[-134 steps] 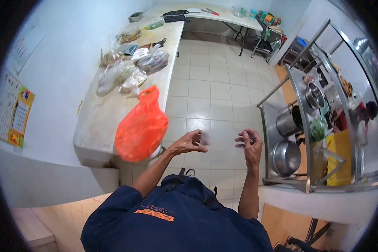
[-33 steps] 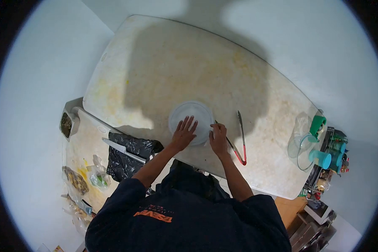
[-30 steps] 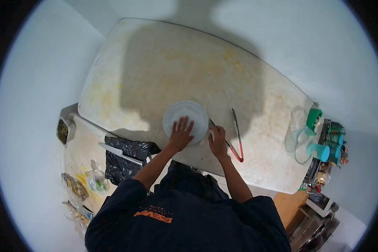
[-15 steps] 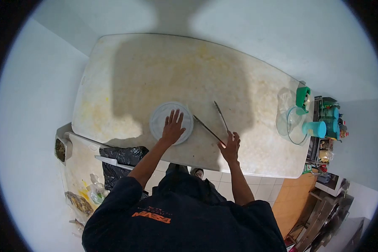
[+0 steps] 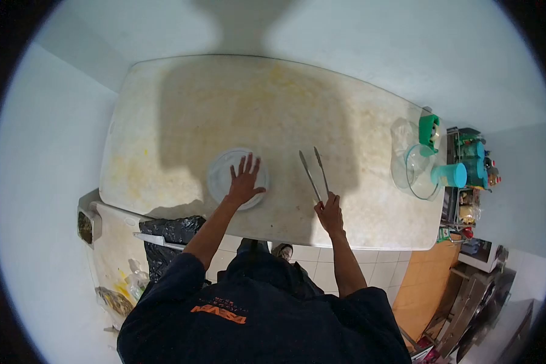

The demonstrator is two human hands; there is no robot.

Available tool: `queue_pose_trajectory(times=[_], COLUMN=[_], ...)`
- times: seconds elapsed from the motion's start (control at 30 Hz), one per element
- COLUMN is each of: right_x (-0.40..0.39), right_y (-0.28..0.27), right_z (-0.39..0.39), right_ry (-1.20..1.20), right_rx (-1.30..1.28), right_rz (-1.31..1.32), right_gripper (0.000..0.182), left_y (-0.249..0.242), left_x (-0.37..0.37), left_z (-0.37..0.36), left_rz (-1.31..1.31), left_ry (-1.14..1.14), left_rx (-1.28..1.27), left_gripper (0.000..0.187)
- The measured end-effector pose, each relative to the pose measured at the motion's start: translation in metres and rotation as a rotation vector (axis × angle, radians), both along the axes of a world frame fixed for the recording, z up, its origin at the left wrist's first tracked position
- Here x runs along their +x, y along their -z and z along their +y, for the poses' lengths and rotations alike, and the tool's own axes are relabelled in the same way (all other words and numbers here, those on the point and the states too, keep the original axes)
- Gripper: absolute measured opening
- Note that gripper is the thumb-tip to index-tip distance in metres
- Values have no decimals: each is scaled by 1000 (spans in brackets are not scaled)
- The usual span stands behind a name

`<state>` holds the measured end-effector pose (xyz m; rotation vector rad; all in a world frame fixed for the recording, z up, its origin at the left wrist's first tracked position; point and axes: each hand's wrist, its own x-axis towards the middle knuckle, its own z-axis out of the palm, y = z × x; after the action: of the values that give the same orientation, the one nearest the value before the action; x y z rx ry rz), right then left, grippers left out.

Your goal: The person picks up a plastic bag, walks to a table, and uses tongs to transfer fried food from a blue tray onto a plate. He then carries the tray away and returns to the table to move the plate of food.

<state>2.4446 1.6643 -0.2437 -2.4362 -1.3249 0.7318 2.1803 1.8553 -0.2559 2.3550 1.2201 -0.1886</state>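
Note:
My left hand point(image 5: 244, 184) lies with spread fingers on the right part of a round whitish lid or plate point(image 5: 220, 177) on the table. In my right hand point(image 5: 329, 215) are metal tongs point(image 5: 310, 175), gripped near their lower end. The two arms of the tongs point away from me, a little apart, with nothing between their tips. The tongs are to the right of the round piece and do not touch it.
On the stained white table point(image 5: 194, 109), a glass bowl point(image 5: 415, 176), a turquoise cup point(image 5: 450, 175) and a green container point(image 5: 429, 130) stand at the right. A knife point(image 5: 158, 240) lies on black plastic point(image 5: 175, 229) at lower left. A rack of goods is beyond the right edge.
My right hand has closed more firmly round the tongs, and their arms are nearer together and more parallel. My left hand remains on the round piece, its fingers spread wider.

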Motion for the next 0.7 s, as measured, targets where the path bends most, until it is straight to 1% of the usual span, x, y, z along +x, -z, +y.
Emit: queue_pose_trajectory(times=[0.03, 0.13, 0.2, 0.23, 0.27, 0.33, 0.37, 0.4, 0.43, 0.47, 0.57, 0.63, 0.7], right_x=[2, 6, 7, 9, 9, 14, 18, 23, 30, 38, 65, 86, 112], right_y=[-4, -5, -8, -18, -28, -46, -51, -52, -53, -53, -65, -71, -73], right_z=[-5, -33, -54, -65, -78, -107, -123, -139, -156, -175, -233, -275, -321], right_ry=[32, 66, 172, 228, 265, 344, 382, 408, 448, 486, 573, 652, 659], right_rx=[9, 298, 272, 263, 262, 297, 319, 332, 364, 396, 465, 479, 544], right_rz=[4, -45, 87, 147, 127, 167, 189, 126, 145, 165, 171, 186, 76], right_gripper=[52, 48, 47, 46, 48, 48, 48, 47, 47, 46, 44, 42, 40], left_y=[6, 21, 34, 34, 33, 18, 15, 14, 6, -1, -12, -23, -29], left_x=[0, 1, -3, 1, 6, 18, 25, 33, 47, 64, 127, 176, 230], left_z=[-4, -17, -23, -27, -28, -30, -33, -36, -42, -53, -95, -137, -183], left_rz=[-83, -84, 15, 57, 63, 79, 4, -71, -145, -177, -414, -487, -536], left_ry=[-54, -168, -118, -89, -137, -226, -232, -237, -242, -203, 38, 128, 183], left_rx=[62, -75, -13, 19, 23, 35, 60, 85, 107, 118, 207, 194, 156], left_gripper=[103, 91, 87, 85, 83, 80, 80, 79, 78, 73, 68, 64, 61])
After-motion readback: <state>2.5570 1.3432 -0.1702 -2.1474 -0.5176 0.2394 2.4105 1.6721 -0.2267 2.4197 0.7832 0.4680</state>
